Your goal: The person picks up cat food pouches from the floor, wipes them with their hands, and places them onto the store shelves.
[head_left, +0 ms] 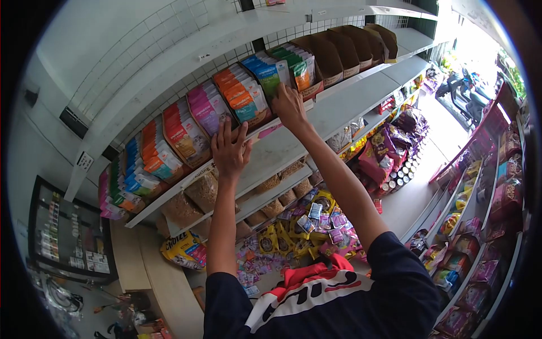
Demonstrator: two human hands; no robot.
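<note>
My left hand [230, 151] is open, fingers spread, against the front of the row between the box of purple pouches [208, 110] and the box of orange pouches [241, 95]. My right hand [291, 108] has its fingers curled at the front corner of the box of blue and green pouches [266, 73]; what lies between the fingertips is hidden. Just right of it stands a box of dark green and orange pouches [301, 66]. Left of my left hand, a box of red pouches [185, 135] leans in the same row.
Empty-looking brown cardboard boxes [341, 52] continue the row rightward. Bags of brown pellets [201, 191] sit on the shelf below. Colourful packets [316, 220] are heaped beneath, with cans [400, 175] on the floor. Stocked shelves [477, 226] line the right side; a motorcycle [466, 93] stands outside.
</note>
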